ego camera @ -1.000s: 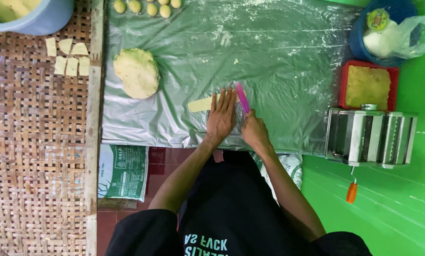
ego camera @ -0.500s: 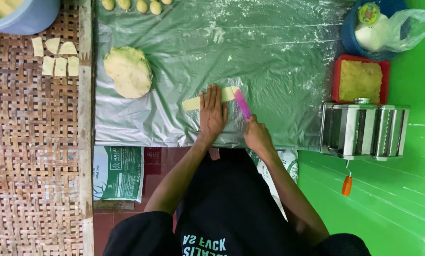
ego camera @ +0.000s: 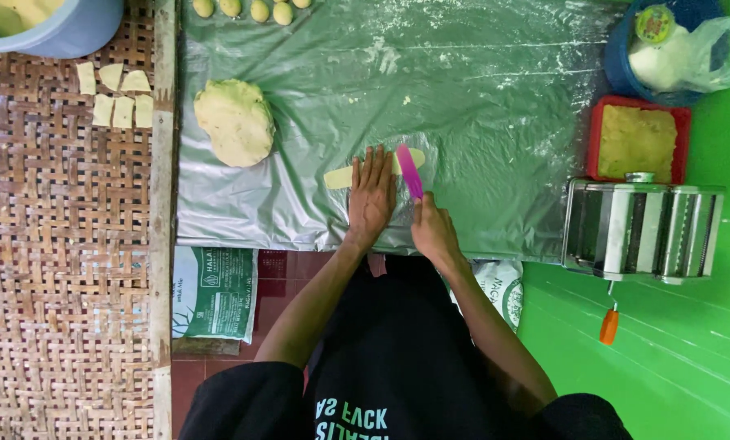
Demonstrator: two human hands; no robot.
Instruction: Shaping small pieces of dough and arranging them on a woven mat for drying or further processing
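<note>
Far left there's a blue plastic bowl (ego camera: 63,28) at the top corner of a woven bamboo mat (ego camera: 55,269), with a handful of small cut pale dough squares (ego camera: 116,96) laid out just below it. Next over, on the flour-dusted silver plastic sheet (ego camera: 479,90), sits a round flattened lump of yellowish dough (ego camera: 234,122), and a row of little dough balls (ego camera: 255,10) lines the top edge. Mid-sheet is the thin strip of rolled pale dough (ego camera: 339,177) — the left hand (ego camera: 370,200) lies flat on it, fingers spread and loose, so the strip pokes out on both sides of the fingers. Just beside it the right hand (ego camera: 432,230) is clenched around a pink plastic knife (ego camera: 409,171), blade resting across the strip's right end. Further right: a red square tray of crumbly yellow filling (ego camera: 638,138), a steel hand-crank pasta roller (ego camera: 642,228) below it, and a blue tub holding a clear bag of white flour (ego camera: 674,49) up top.
</note>
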